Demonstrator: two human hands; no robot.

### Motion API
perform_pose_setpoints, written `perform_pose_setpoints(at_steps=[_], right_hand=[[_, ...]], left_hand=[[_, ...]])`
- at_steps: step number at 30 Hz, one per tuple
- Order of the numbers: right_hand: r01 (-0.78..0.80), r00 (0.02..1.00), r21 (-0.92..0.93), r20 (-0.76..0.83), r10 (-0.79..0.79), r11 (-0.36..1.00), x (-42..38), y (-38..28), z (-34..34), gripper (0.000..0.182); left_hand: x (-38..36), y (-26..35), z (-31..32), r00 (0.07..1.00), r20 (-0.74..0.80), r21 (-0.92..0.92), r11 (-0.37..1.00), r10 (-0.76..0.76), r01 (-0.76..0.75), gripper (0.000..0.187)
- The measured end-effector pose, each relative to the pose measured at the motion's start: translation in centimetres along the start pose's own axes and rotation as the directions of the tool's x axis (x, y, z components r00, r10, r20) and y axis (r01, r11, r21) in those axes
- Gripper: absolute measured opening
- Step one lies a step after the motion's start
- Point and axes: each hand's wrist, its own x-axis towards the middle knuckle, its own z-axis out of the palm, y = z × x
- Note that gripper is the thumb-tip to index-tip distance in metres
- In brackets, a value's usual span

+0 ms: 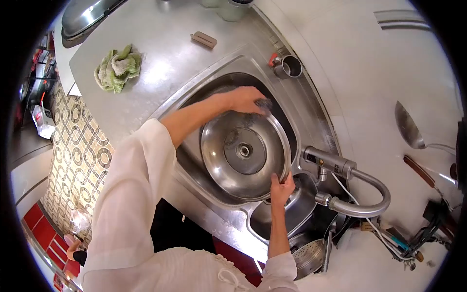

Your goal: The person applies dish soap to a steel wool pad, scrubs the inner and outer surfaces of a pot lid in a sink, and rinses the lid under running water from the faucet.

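Observation:
A large round stainless-steel lid [221,168] rests tilted inside the main sink basin [192,177], its hollow side facing me and a small round fitting at its centre. My left hand [245,100] reaches across to the lid's far edge, with its fingers closed on a dark grey scouring pad [264,104] against the rim. On the near right side my right hand [282,190] grips the lid's rim, its thumb on the inside and the other fingers mostly hidden behind.
A steel faucet [331,161] with a curved spout stands right of the basin, above a smaller sink [294,207]. A green cloth [117,68] and a brown holder-like piece [204,40] lie on the counter. A metal cup [289,66] stands at the back. Utensils hang at right.

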Motion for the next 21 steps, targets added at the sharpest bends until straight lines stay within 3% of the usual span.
perform_pose_setpoints(at_steps=[1, 3, 4, 6, 7, 8, 11, 14, 15, 17, 21], right_hand=[[0.014, 0.998, -0.068, 0.054, -0.010, 0.998, 0.3, 0.1, -0.2, 0.015], [-0.020, 0.993, -0.121, 0.116, 0.034, 0.992, 1.0, 0.3, 0.0, 0.017], [-0.014, 0.993, -0.125, 0.116, 0.028, 0.992, 1.4, 0.2, 0.3, 0.017], [0.140, 0.988, -0.028, 0.075, -0.137, 0.990, 1.5, 0.3, 0.9, 0.015], [0.239, 0.971, -0.174, 0.056, -0.232, 0.955, 1.1, 1.4, 0.7, 0.012], [0.240, 0.971, -0.179, 0.052, -0.234, 0.954, 1.2, 1.0, 0.6, 0.012], [0.013, 1.000, -0.118, 0.028, -0.010, 0.993, 0.0, -1.9, 0.1, 0.010], [0.140, 0.989, -0.055, -0.029, -0.142, 0.989, 0.1, -0.6, 0.3, 0.009], [0.136, 0.990, -0.052, -0.036, -0.138, 0.989, 0.2, -0.4, 0.3, 0.009], [0.019, 0.998, -0.065, 0.058, -0.015, 0.998, 0.8, -0.4, 0.5, 0.009], [0.042, 0.998, -0.092, 0.047, -0.038, 0.995, 1.0, -0.8, 0.2, 0.011]], left_hand=[[0.3, 1.4, 0.5, 0.998, -0.044, 0.118, 0.992, 0.050, -0.045, 0.044], [1.2, 7.0, 1.8, 0.979, 0.098, 0.252, 0.947, 0.181, -0.200, 0.042], [1.3, 9.5, 3.1, 0.954, 0.171, 0.289, 0.913, 0.247, -0.288, 0.031], [0.7, 12.5, 5.7, 0.888, 0.244, 0.391, 0.799, 0.389, -0.457, 0.016], [0.7, 12.1, 6.2, 0.885, 0.242, 0.350, 0.815, 0.397, -0.461, 0.018], [0.6, 11.8, 6.4, 0.882, 0.241, 0.312, 0.829, 0.404, -0.465, 0.019], [1.5, 8.7, 2.5, 0.965, 0.146, 0.240, 0.938, 0.219, -0.249, 0.031], [1.5, 0.8, -1.3, 0.987, 0.153, 0.087, 0.996, -0.042, 0.029, 0.044], [1.1, -0.6, -1.0, 0.986, 0.160, 0.091, 0.996, -0.040, 0.025, 0.044], [0.5, -1.9, -0.7, 0.983, 0.171, -0.280, 0.954, -0.063, 0.109, 0.046], [1.7, 0.6, -0.1, 0.995, 0.085, -0.100, 0.993, -0.056, 0.064, 0.048]])
